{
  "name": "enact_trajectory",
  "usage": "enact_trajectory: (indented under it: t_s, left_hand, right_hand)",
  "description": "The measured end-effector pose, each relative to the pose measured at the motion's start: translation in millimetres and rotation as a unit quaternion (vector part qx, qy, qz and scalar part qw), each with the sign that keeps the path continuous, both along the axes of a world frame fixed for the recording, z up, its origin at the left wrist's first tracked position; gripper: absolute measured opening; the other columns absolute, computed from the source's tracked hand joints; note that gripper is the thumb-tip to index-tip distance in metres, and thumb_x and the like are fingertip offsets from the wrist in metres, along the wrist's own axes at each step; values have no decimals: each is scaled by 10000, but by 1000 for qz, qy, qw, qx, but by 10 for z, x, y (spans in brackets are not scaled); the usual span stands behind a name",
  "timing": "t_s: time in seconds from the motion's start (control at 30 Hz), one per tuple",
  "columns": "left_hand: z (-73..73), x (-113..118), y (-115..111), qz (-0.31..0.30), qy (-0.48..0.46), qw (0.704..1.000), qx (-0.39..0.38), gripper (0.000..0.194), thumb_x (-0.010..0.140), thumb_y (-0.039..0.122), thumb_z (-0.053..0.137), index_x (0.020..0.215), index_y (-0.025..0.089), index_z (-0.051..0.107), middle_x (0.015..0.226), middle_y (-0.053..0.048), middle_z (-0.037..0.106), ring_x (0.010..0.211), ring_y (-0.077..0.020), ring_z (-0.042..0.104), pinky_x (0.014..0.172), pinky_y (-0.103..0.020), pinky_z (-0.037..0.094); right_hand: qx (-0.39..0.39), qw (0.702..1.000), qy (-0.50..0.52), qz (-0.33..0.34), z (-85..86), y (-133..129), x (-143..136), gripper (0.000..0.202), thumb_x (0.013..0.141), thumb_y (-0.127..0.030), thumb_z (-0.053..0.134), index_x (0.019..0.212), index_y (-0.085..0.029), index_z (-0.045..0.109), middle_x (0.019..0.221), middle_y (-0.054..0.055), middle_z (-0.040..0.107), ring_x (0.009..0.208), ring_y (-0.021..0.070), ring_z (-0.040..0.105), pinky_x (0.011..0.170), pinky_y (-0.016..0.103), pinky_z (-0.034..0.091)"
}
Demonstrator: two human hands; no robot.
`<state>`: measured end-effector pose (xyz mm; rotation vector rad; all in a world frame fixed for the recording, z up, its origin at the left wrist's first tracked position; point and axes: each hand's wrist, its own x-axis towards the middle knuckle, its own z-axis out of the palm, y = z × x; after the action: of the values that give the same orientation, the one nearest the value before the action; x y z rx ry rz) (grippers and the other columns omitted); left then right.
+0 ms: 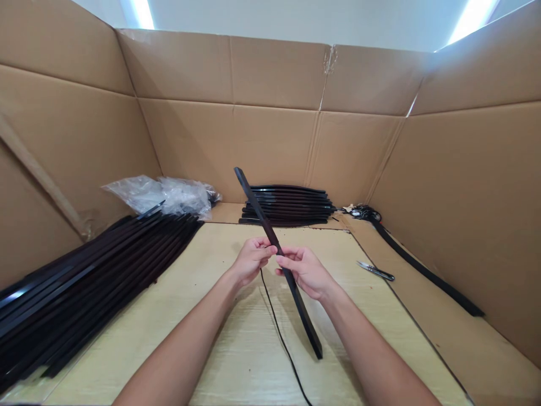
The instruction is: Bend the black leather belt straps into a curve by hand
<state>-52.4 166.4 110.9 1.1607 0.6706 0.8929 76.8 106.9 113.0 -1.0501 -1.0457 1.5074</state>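
A long dark strip (302, 310) is held at a slant above the pale board, its upper end leaning to the left. My left hand (252, 259) is closed at the strip's middle, thumb and fingers pinching at its left edge. A thin black cord (276, 327) hangs from beneath my left hand and runs down to the bottom edge of the view. On the right side, my right hand (305, 269) grips the strip between thumb and fingers, close beside the left fingertips. Whether the left fingers pinch the cord, the strip or both is hard to see.
Many dark strips (97, 282) lie piled at left, with clear plastic bags (169, 194) behind. Another stack of strips (289, 204) is at the back. Small snips (375, 270) and a black strip (426, 269) lie at right. Cardboard walls (270, 135) surround the board (169, 344).
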Motion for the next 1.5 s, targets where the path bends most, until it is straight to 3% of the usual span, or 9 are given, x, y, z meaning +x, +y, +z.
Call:
enact_trajectory:
  t_s: [0.13,0.27,0.47,0.6,0.77,1.03,1.2,1.33,1.5]
  left_hand:
    - [-17,-34,10,-19,-1,1000,6,590,373,425,826,703,100,461,435,89,389,353,62,238,406,-115,85]
    - [-47,-50,32,-32,-7,999,19,547,451,428,790,660,119,391,432,52,471,355,30,309,418,-116,105]
    - [-48,-37,47,22,-37,999,3,542,462,405,787,634,133,350,385,103,320,336,56,203,416,-130,61]
    - [-53,-25,54,33,-25,999,1,539,457,435,785,651,130,386,407,105,290,345,58,193,414,-140,44]
    - [-68,-47,76,-23,-23,999,-11,615,369,456,823,702,107,442,422,117,266,358,74,185,441,-142,3]
    - [-89,-70,65,-65,-2,998,-4,611,388,465,816,719,96,461,407,107,309,360,76,178,444,-133,20]
    - [-79,-54,40,-60,-5,998,21,573,450,470,779,626,118,362,454,45,469,379,19,349,434,-117,133]
    - [-80,-45,64,-14,-23,1000,12,596,425,465,788,604,130,328,404,92,349,346,52,236,412,-119,88]
    - [-77,2,64,29,-32,999,7,573,456,450,778,602,131,325,403,110,258,344,65,187,406,-127,74]
  right_hand:
    - [7,999,-31,-1,27,-39,-40,657,463,-425,753,942,-132,413,774,-48,616,581,-48,551,548,143,518]
    - [15,999,-37,16,54,-53,-57,691,508,-499,702,958,-155,307,809,-21,651,464,-38,500,417,71,358]
    - [7,999,31,-12,87,-29,-43,535,635,-529,558,946,-148,347,833,8,659,502,-34,518,466,80,358]
    - [18,999,26,-32,72,-10,-14,547,588,-442,645,988,-158,402,944,16,658,562,-43,544,524,76,389]
    - [18,999,-27,-21,22,13,20,796,457,-381,768,1150,-165,441,847,-4,659,543,-69,530,574,83,439]
    - [29,997,-66,40,34,-32,33,663,426,-393,777,917,-79,461,657,-45,608,494,-53,513,521,100,466]
    - [32,998,-60,17,39,-45,0,691,417,-384,783,904,-98,385,870,20,660,569,-30,570,537,71,450]
    - [11,1000,-17,-8,70,-50,-15,584,562,-493,653,907,-140,341,1006,35,649,588,-41,570,552,72,445]
    - [-26,998,43,-44,66,-20,-24,532,595,-419,630,982,-177,358,1063,42,630,628,-33,589,572,89,464]
